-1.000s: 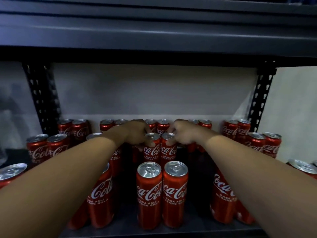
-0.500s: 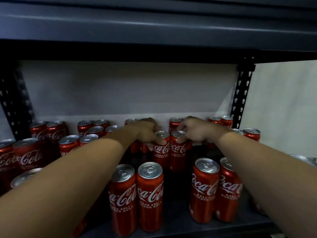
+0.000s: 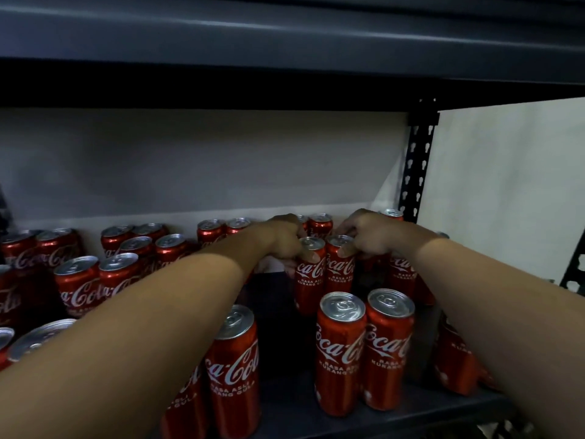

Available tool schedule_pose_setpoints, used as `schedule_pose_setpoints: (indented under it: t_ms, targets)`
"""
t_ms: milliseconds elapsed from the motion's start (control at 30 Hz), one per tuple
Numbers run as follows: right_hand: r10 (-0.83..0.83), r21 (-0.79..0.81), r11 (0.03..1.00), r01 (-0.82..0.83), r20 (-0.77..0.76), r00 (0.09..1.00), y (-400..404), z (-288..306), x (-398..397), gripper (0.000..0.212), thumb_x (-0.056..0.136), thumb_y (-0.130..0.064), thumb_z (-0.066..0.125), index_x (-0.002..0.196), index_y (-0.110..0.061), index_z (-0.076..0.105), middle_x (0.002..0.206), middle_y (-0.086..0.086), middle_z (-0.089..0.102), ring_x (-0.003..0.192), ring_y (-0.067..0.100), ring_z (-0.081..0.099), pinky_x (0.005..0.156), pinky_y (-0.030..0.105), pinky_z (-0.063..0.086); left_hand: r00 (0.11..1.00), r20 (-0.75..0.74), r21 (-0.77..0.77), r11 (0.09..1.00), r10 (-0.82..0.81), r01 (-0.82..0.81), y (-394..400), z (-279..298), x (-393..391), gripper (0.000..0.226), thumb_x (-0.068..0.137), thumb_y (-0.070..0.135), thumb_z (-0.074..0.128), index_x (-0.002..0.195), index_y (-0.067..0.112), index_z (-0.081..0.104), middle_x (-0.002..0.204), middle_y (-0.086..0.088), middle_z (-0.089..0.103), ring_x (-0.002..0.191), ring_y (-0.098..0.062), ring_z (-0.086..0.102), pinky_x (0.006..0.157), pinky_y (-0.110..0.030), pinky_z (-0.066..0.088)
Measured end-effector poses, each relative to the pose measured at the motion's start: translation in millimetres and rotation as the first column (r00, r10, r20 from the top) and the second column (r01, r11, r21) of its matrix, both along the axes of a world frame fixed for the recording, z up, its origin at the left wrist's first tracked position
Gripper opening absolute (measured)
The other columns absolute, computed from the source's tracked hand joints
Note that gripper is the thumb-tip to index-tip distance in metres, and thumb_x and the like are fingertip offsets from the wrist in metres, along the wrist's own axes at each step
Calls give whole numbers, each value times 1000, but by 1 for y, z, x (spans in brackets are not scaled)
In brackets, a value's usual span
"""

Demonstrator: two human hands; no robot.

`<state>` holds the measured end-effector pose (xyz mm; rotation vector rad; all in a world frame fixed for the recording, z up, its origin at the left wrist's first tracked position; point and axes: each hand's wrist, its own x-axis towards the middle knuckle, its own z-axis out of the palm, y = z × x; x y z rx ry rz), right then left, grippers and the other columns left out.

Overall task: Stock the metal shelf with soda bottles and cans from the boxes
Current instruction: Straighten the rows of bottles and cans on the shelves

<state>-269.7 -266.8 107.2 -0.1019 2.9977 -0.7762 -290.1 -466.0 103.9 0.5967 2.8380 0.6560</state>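
Both hands are deep in the shelf [image 3: 285, 403]. Left hand [image 3: 281, 240] has its fingers curled round the top of 1 can [image 3: 309, 274], right hand [image 3: 364, 234] pinches the can beside it [image 3: 339, 267]. The 2 cans touch, standing upright mid-shelf behind another pair [image 3: 364, 350].

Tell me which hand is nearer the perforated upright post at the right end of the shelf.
Right. The right hand grips a can top a short way left of the post; the left hand grips the neighbouring can, farther left.
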Motion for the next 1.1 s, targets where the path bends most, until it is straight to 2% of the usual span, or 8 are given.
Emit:
schedule_pose_setpoints:
  t_ms: [100,200,367,700,833,967,1067,1100]
  targets:
    - [5,-10,1000,-5,-8,1000,9,0,1,59,86,-17,80,140,-13,57,136,9,61,117,27,61,93,40,58,999,50,50,999,-1,-1,10,-3,-1,36,89,35,78,115,12,69,95,-4,79,81,-16,78,80,-30,60]
    - [-6,-71,997,7,6,1000,16,-2,1,60,86,-12,79,142,-13,56,138,11,59,117,28,61,90,40,60,1000,23,65,998,1,-3,16,-4,-3,36,89,33,80,116,12,69,97,-2,78,77,-14,77,69,-24,59]
    - [-16,-164,986,22,36,999,20,-6,-2,61,82,-8,82,138,-12,59,134,12,61,116,29,63,91,43,60,997,72,99,995,-4,-3,13,-6,-7,39,85,30,83,117,12,69,104,-7,78,83,-20,78,90,-42,62]
    - [2,-255,967,15,63,998,18,-6,3,54,80,-6,83,130,-9,62,125,11,66,112,29,65,89,42,61,995,95,83,996,-31,23,4,-5,-8,41,82,30,86,117,14,70,107,-8,78,86,-21,79,93,-43,61]
    - [8,-265,964,10,66,998,15,-7,4,55,79,-6,83,130,-9,62,124,11,66,111,29,65,87,40,61,995,88,80,996,-36,29,1,-2,-5,43,83,28,85,120,14,67,109,-8,77,86,-21,78,90,-43,62]
    - [18,-272,962,1,68,998,12,-9,4,53,78,-6,85,126,-10,63,123,10,67,111,27,66,83,37,62,997,78,88,996,-22,15,-3,-2,-2,44,85,25,84,122,15,63,111,-8,76,87,-20,78,80,-31,63]
    - [20,-270,963,-2,62,998,11,-9,5,51,78,-6,84,124,-11,64,123,9,67,110,26,66,85,38,62,994,108,126,992,-10,-3,-4,-3,-2,49,84,24,84,127,14,62,116,-10,75,87,-22,78,82,-35,64]
    - [18,-271,963,-1,62,998,11,-9,5,53,78,-6,84,126,-11,63,124,9,67,111,26,66,85,38,62,994,108,131,991,-8,-7,-4,-3,-1,50,85,24,84,128,14,61,119,-10,73,87,-22,78,78,-32,64]
